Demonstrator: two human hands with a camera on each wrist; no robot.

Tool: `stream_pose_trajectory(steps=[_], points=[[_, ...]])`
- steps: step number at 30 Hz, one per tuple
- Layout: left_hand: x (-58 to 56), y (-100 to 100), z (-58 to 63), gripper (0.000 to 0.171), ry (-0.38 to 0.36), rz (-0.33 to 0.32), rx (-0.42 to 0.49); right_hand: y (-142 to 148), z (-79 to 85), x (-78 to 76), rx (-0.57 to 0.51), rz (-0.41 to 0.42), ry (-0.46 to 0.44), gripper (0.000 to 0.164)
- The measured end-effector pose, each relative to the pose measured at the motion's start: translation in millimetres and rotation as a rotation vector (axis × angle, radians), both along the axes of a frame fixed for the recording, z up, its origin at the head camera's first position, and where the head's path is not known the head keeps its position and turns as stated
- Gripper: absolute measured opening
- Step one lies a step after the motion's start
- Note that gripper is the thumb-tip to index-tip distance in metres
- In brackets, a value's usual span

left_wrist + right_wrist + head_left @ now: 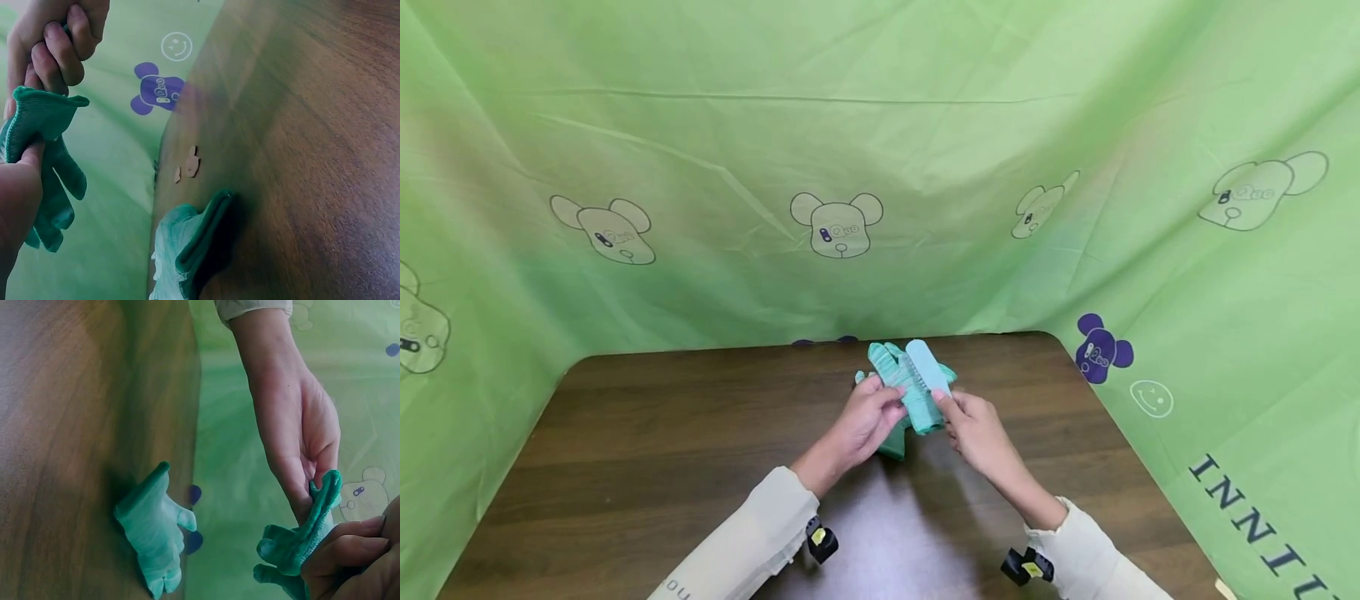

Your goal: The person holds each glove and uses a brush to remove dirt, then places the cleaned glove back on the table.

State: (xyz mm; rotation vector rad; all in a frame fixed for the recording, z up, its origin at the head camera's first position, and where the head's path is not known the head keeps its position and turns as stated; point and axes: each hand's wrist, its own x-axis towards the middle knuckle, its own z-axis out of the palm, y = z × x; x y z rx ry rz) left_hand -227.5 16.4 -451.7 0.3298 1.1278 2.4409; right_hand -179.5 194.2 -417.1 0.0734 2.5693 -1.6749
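Note:
A green knitted glove [922, 412] is held up over the table by my left hand [861, 421], which pinches it near the cuff; in the left wrist view the thumb presses into the cloth. My right hand [981, 433] grips a light blue brush [927, 365], with its short bristles lying along the glove in the head view. Seen from the left wrist, the right hand's fingers [57, 56] are curled, and the brush is hidden. A second green glove [153, 534] lies on the table beneath, partly covered by the held one in the head view.
The dark wooden table [700, 433] ends at a green printed cloth [715, 292] hung at the back and sides. Two small brown flat pieces, one a brown cutout [192, 165], show near the table edge. Black wrist cameras sit on both sleeves.

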Motion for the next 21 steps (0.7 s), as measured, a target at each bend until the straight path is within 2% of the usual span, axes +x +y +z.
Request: stream_pose_trajectory(steps=[5, 10, 21], points=[[-0.6, -1.4, -0.3, 0.053, 0.012, -0.002, 0.004, 2.1, -0.9, -1.9, -0.075, -0.020, -0.024, 0.047], [-0.9, -2.6, -2.3, 0.045, -0.004, 0.026, -0.018, 4.5, -0.4, -2.8, -0.164, -0.050, -0.066, 0.047], [-2.2, -1.4, -3.1, 0.042, -0.009, 0.036, -0.012, 13.4, -2.8, -4.4, -0.262, -0.061, -0.119, 0.049]])
